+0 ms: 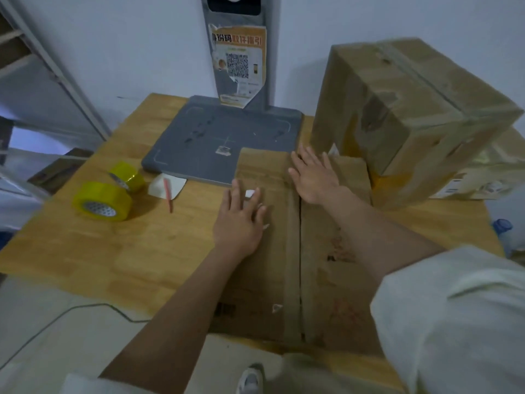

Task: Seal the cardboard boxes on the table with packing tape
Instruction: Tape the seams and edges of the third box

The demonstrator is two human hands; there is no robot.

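Note:
A brown cardboard box [272,268] lies in front of me on the wooden table [113,251], its two top flaps closed with a dark seam running down the middle. My left hand [241,217] presses flat on the left flap, fingers straight. My right hand [315,177] lies flat on the far end of the right flap, beside the seam. Two rolls of yellow packing tape sit at the left: a large roll [102,201] and a smaller roll [127,176] behind it. A taller taped box [412,115] stands at the right.
A grey scale platform [221,135] with an upright post and QR poster stands at the back of the table. A red-handled cutter [168,194] lies on a white scrap near the tape rolls. Another box [483,177] sits behind the taped one. Metal shelving stands at the left.

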